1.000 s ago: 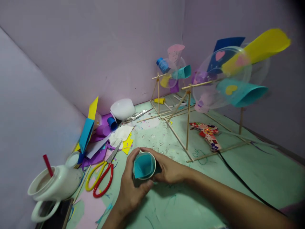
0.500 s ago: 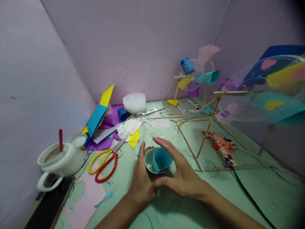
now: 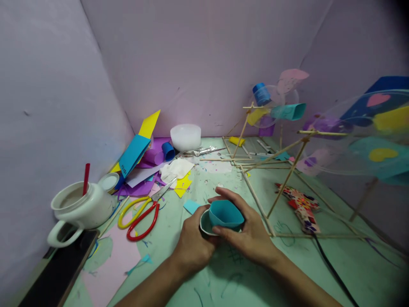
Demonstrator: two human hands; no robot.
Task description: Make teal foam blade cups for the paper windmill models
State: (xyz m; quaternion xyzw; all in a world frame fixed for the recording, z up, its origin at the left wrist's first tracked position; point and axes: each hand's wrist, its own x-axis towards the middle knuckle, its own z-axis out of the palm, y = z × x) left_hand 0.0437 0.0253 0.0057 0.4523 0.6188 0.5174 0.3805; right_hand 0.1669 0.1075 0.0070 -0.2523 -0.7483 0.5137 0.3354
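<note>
My left hand (image 3: pixel 194 238) is wrapped round a small white cup (image 3: pixel 205 224), its rim facing up toward me. Between the thumb and fingers of my right hand (image 3: pixel 247 230) is a teal paper cup shape (image 3: pixel 226 214), partly inside the white cup and tilted to the right. The bottoms of both are hidden by my hands. Just beyond my left fingers lies a light-blue paper scrap (image 3: pixel 191 207). Scissors (image 3: pixel 150 209) with one yellow and one red handle rest to the left, blades slightly apart.
A white teapot (image 3: pixel 84 207) holding a red stick stands left beside a black phone-like slab (image 3: pixel 60 273). Coloured paper (image 3: pixel 140 185) and a white bowl (image 3: pixel 185 137) are behind. On the right are stick-frame wheels (image 3: pixel 289 179) and a patterned glue gun (image 3: pixel 300 204) with a black cord.
The teal paper piece has risen and shifted right, out of the middle of the white cup, in my right hand. My left hand still holds the cup. The view has shifted slightly.
</note>
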